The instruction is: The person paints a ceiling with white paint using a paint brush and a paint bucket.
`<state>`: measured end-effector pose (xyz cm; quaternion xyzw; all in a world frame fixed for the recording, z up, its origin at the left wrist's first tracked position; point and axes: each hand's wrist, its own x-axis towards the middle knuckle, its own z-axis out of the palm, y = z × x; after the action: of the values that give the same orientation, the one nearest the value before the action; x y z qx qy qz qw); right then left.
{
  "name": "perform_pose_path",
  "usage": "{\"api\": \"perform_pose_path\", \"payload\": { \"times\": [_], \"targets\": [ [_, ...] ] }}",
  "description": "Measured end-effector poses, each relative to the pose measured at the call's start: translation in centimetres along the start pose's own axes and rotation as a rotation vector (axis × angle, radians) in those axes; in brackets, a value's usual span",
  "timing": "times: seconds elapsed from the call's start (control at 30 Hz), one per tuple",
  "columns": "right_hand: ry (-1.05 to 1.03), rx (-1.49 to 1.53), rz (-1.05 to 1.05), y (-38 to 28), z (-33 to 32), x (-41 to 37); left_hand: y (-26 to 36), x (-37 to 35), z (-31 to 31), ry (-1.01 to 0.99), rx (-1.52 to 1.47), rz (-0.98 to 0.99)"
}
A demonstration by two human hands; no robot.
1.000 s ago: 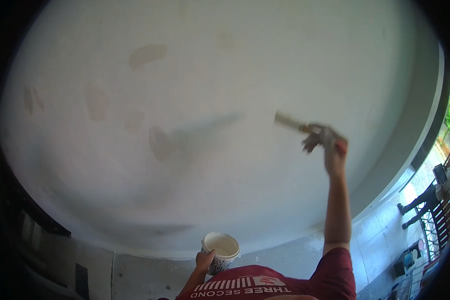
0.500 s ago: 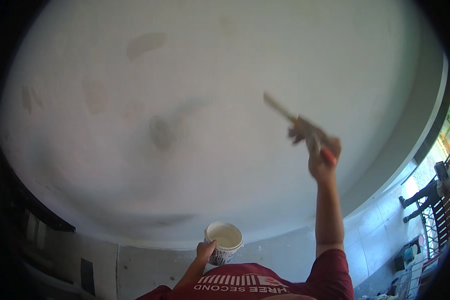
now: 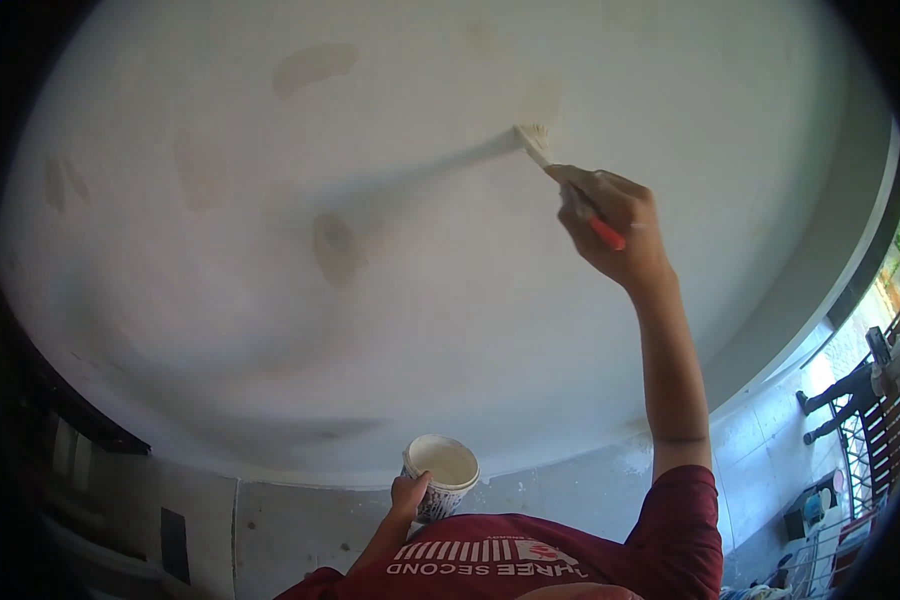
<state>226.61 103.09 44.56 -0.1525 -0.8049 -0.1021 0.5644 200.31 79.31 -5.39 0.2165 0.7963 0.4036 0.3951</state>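
My right hand (image 3: 615,222) is closed round the handle of a paintbrush (image 3: 537,146) with a red handle end. The pale bristles are splayed and press against the white wall (image 3: 450,310), beside a faint damp-looking patch (image 3: 542,96). Low down near my body, my left hand (image 3: 408,495) grips the rim of a paint bucket (image 3: 447,462), thumb over the edge. Pale, whitish paint shows inside the bucket. The fingers on its far side are mostly hidden.
Several beige patches (image 3: 315,68) mark the wall to the left. At the right, another person (image 3: 845,395) stands by a slatted wooden bench (image 3: 890,425). A dark crate with items (image 3: 812,508) and a wire rack (image 3: 820,560) stand on the tiled floor.
The brush in my right hand has moved upward and slightly left, and its bristles now meet the wall. My left hand still holds the bucket, which has shifted slightly.
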Motion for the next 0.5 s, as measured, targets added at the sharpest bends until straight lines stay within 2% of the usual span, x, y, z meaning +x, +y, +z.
{"api": "perform_pose_path", "payload": {
  "times": [0.13,0.17,0.27,0.3,0.4,0.43,0.5],
  "targets": [
    [0.210,-0.008,-0.074,-0.2,-1.5,1.3,-1.3,1.2,0.5,0.020,0.030,0.016],
    [0.217,-0.041,-0.032,-0.4,-1.6,1.8,-2.1,1.9,0.8,0.014,-0.001,0.012],
    [0.208,-0.062,-0.100,0.5,-0.6,2.6,-2.9,2.3,1.1,-0.009,-0.073,0.006],
    [0.126,-0.038,-0.118,0.1,-0.3,2.5,-0.9,0.7,0.6,-0.022,-0.082,0.006],
    [-0.136,0.058,0.106,-1.4,-0.9,1.1,-0.9,0.6,0.5,-0.056,-0.092,-0.056],
    [-0.134,0.117,0.087,-1.0,-1.6,0.9,-0.9,1.0,0.5,-0.065,-0.089,-0.083],
    [0.023,0.109,0.038,-0.5,-2.1,1.3,0.7,-0.3,0.2,-0.043,-0.094,-0.067]
  ]
}}
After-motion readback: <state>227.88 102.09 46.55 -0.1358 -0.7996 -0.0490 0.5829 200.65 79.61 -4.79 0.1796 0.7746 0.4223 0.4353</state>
